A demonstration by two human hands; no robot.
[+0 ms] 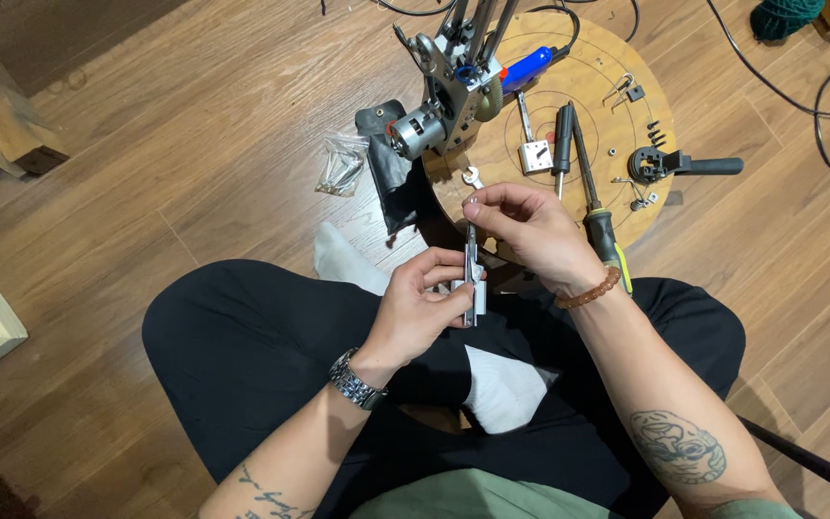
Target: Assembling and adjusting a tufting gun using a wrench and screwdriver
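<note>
My left hand [422,306] grips a small silver metal block [474,296] above my lap. My right hand [527,234] pinches the top of a thin metal tool shaft [471,245] that stands upright in that block. Both hands hover in front of a round wooden board [583,58] lying on the floor. I sit cross-legged in black trousers and white socks.
On the board lie a motor assembly on metal legs [439,106], a blue tool [527,67], a silver bracket [534,154], a black-handled screwdriver [590,187], a black handle part [679,165] and small screws. A black pouch [391,168] and a bag of hardware [341,165] lie on the floor to the left. Cables run at the top right.
</note>
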